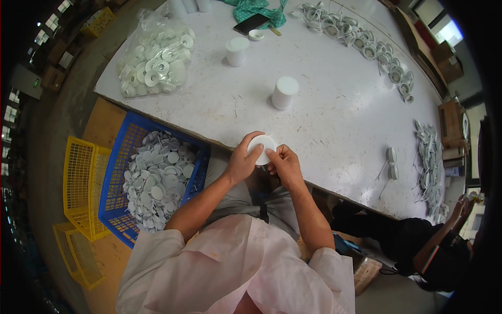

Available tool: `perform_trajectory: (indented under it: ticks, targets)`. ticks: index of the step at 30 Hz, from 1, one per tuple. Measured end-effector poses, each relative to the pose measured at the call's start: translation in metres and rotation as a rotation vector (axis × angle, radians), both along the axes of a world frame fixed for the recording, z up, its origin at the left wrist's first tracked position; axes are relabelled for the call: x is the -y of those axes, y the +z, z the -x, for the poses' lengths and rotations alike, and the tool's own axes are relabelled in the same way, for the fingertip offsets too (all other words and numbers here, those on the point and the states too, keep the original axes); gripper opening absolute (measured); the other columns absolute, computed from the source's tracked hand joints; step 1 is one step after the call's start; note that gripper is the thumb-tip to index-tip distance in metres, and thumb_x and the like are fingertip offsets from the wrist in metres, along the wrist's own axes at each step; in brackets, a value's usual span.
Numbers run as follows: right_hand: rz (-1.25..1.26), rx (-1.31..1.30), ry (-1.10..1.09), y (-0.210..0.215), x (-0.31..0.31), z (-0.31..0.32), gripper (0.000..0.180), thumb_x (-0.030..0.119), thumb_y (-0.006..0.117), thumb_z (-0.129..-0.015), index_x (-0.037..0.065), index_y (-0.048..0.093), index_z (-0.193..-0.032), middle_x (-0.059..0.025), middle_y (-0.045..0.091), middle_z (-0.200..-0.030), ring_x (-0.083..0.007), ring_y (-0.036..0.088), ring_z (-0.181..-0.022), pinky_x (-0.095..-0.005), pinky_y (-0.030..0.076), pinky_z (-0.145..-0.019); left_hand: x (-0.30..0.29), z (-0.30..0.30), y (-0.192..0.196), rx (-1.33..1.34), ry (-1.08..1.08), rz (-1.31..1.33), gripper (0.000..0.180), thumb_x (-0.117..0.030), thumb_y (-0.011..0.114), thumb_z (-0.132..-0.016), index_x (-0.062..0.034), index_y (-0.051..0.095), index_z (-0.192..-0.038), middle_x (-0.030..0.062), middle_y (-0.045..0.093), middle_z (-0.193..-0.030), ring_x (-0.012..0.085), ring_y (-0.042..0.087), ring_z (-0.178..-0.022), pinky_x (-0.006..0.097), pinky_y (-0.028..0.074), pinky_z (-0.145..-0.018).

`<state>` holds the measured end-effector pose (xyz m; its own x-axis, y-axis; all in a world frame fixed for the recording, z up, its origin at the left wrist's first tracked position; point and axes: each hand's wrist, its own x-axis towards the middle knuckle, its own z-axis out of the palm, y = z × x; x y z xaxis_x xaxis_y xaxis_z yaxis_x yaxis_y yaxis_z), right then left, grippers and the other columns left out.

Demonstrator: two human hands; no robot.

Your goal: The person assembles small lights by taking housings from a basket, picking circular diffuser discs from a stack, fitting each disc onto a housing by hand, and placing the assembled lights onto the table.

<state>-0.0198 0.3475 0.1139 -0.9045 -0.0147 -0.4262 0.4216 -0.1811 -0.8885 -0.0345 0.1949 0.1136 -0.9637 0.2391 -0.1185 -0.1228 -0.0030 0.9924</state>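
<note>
Both my hands meet at the near edge of the white worktable (pixel 334 120), just above my lap. My left hand (pixel 241 161) and right hand (pixel 285 165) together hold one round white plastic disc (pixel 261 148), face up. Left thumb and fingertips are clamped on its left rim; right fingers pinch its lower right rim. Neither hand is free. The disc sits at the table's edge; whether it touches the surface I cannot tell.

To my left, beside my knee, stands a blue plastic crate (pixel 117 172) filled with loose white discs (pixel 157 180) of the same kind. Beyond it, further left, are yellow mesh baskets (pixel 78 183) on the floor.

On the table: two short white cylindrical stacks, one (pixel 285 92) near the middle, another (pixel 237 51) further back. A clear plastic bag of white ring-shaped parts (pixel 156 63) lies at the far left corner. At the far edge lie a dark phone (pixel 251 23), a small white cap (pixel 256 35) just beside it, and a green patterned cloth (pixel 256 9). A long row of round white wired fittings (pixel 361 39) curves along the far right side. A heap of grey-white flat parts (pixel 431 162) lies at the right end, with two small wired pieces (pixel 391 162) just left of it.

Another person's hand (pixel 463 206) shows at the lower right, apart from mine.
</note>
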Motion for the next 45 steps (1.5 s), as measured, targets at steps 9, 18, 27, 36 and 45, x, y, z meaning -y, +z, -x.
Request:
perform_trajectory:
  ticks: [9, 18, 27, 36, 45]
  targets:
    - [0.061, 0.007, 0.008, -0.006, 0.002, -0.003, 0.025, 0.021, 0.068, -0.085, 0.010, 0.047, -0.077, -0.0016, 0.055, -0.063, -0.0065, 0.049, -0.051, -0.0196, 0.040, -0.045, 0.001, -0.006, -0.007, -0.077, 0.005, 0.005, 0.036, -0.018, 0.049, -0.094, -0.0031, 0.044, -0.126, 0.0115, 0.061, -0.097, 0.0134, 0.059, -0.082, 0.025, 0.050, -0.061]
    - [0.110, 0.059, 0.005, -0.025, 0.001, -0.008, 0.026, 0.018, 0.067, -0.086, 0.010, 0.046, -0.073, -0.0022, 0.055, -0.063, -0.0063, 0.048, -0.051, -0.0207, 0.040, -0.045, -0.003, -0.013, -0.016, -0.071, 0.046, 0.098, 0.036, -0.020, 0.049, -0.093, -0.0018, 0.047, -0.123, 0.0136, 0.062, -0.093, 0.0132, 0.059, -0.066, 0.026, 0.048, -0.054]
    - [-0.034, 0.020, 0.056, -0.014, -0.017, -0.012, 0.022, 0.020, 0.066, -0.086, 0.007, 0.050, -0.081, -0.0017, 0.055, -0.064, -0.0074, 0.051, -0.053, -0.0219, 0.042, -0.047, -0.011, -0.006, -0.019, -0.209, -0.005, 0.121, 0.033, -0.015, 0.054, -0.091, -0.0030, 0.051, -0.121, 0.0116, 0.062, -0.101, 0.0175, 0.058, -0.096, 0.030, 0.045, -0.086]
    - [-1.340, -0.542, -1.025, -0.022, -0.243, -0.040, 0.055, 0.011, 0.079, -0.070, 0.001, 0.051, -0.117, -0.0139, 0.054, -0.114, -0.0295, 0.049, -0.108, -0.0395, 0.038, -0.095, 0.147, -0.025, -0.054, 0.113, 0.525, -0.108, 0.031, -0.020, 0.049, -0.096, -0.0007, 0.053, -0.120, 0.0108, 0.059, -0.109, 0.0216, 0.061, -0.092, 0.033, 0.053, -0.072]
    - [-1.194, -0.005, -0.911, -0.042, -0.413, -0.065, 0.096, 0.033, 0.078, -0.064, -0.010, 0.033, -0.136, -0.0293, 0.045, -0.132, -0.0378, 0.045, -0.122, -0.0369, 0.037, -0.102, 0.419, -0.121, -0.197, 0.454, 0.930, 0.016, 0.041, -0.023, 0.046, -0.094, -0.0067, 0.043, -0.131, 0.0125, 0.048, -0.127, 0.0303, 0.052, -0.110, 0.041, 0.048, -0.081]
